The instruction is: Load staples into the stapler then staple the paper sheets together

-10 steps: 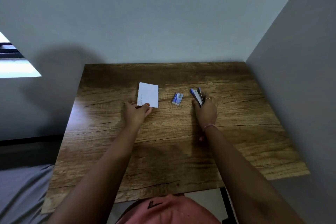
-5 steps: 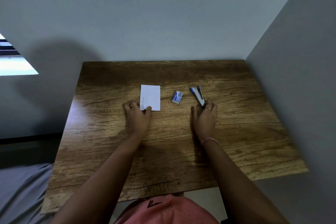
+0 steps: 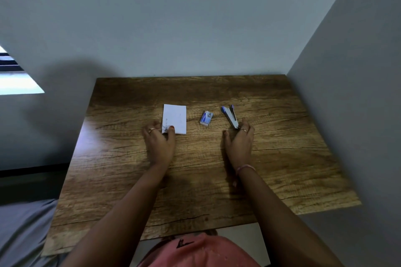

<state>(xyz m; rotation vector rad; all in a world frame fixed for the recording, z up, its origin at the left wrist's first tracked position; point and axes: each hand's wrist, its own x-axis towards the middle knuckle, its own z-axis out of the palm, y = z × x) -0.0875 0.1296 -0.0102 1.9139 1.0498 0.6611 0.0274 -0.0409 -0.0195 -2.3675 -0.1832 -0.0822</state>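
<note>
Fingers [image 3: 244,124] grip stapler [image 3: 229,116]; staple box [image 3: 206,118] label (unreadable).

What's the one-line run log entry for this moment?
left hand pinches paper sheets | right hand grips stapler rear end | staple box between them, untouched | all on table
</note>
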